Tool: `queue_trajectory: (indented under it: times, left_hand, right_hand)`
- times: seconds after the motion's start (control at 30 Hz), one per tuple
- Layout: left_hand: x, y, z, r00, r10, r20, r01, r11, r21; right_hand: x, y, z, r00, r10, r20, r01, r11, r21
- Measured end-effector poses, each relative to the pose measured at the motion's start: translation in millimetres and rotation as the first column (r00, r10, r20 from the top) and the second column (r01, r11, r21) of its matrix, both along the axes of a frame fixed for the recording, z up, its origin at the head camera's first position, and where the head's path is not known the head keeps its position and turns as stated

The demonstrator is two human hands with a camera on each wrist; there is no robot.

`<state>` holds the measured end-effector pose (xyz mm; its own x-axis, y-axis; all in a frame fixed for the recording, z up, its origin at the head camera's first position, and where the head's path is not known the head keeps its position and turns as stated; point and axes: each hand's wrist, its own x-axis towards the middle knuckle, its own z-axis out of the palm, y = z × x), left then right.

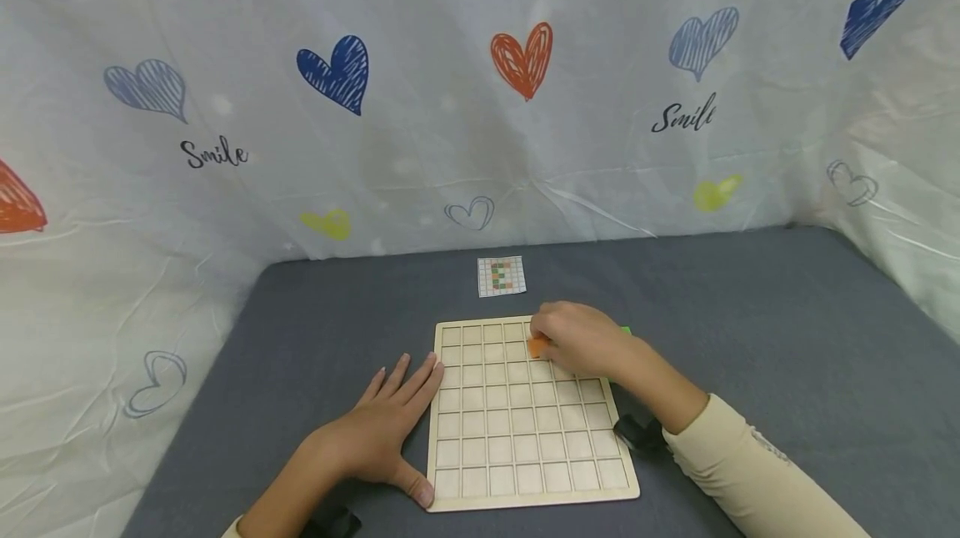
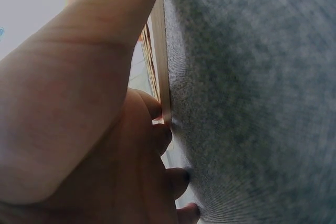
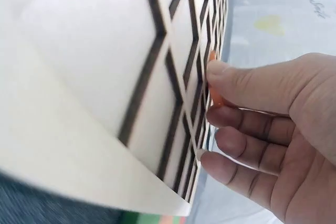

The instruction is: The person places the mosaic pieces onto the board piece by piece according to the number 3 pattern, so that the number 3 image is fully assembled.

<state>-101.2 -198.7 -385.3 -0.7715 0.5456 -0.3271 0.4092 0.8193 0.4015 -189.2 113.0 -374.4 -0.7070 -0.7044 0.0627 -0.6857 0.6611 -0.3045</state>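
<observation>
A pale wooden grid board (image 1: 491, 507) lies flat on the dark grey cloth. My left hand (image 1: 378, 429) is spread along its left side, with the fingertips at the upper left edge and the thumb at the lower left corner. In the left wrist view, the fingers (image 2: 163, 135) of that hand meet the board's side edge (image 2: 163, 61). Over the top rows toward the right, my right hand (image 1: 581, 338) pinches a small orange tile (image 1: 537, 346). From the right wrist, the orange tile (image 3: 216, 96) shows between thumb and index finger, close against the grid.
Beyond the board lies a small printed card (image 1: 502, 276) with a coloured grid pattern. A green piece (image 1: 626, 329) peeks out behind the right arm, mostly hidden. Green and orange-pink pieces (image 3: 152, 217) show past the board's edge. A white curtain (image 1: 420, 146) with hearts hangs behind the table.
</observation>
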Motion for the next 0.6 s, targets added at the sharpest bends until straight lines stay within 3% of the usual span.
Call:
queue_trajectory:
  times: [0.3, 0.43, 0.6]
  left_hand:
    - [-1.1, 0.7, -1.1, 1.000, 0.004, 0.005, -0.004, 1.000, -0.007]
    - [-1.6, 0.1, -2.3, 1.000, 0.003, 0.011, -0.003, 1.000, -0.005]
    - [-1.6, -0.5, -2.6, 1.000, 0.003, 0.009, -0.003, 1.000, 0.000]
  right_hand:
    - [-0.7, 1, -2.7, 0.993, -0.061, 0.101, 0.067, 0.996, -0.056]
    - [3.2, 0, -3.5, 1.000, -0.023, 0.011, 0.023, 0.999, -0.028]
    - [17.5, -2, -3.0, 0.991, 0.021, -0.131, -0.007, 0.994, 0.107]
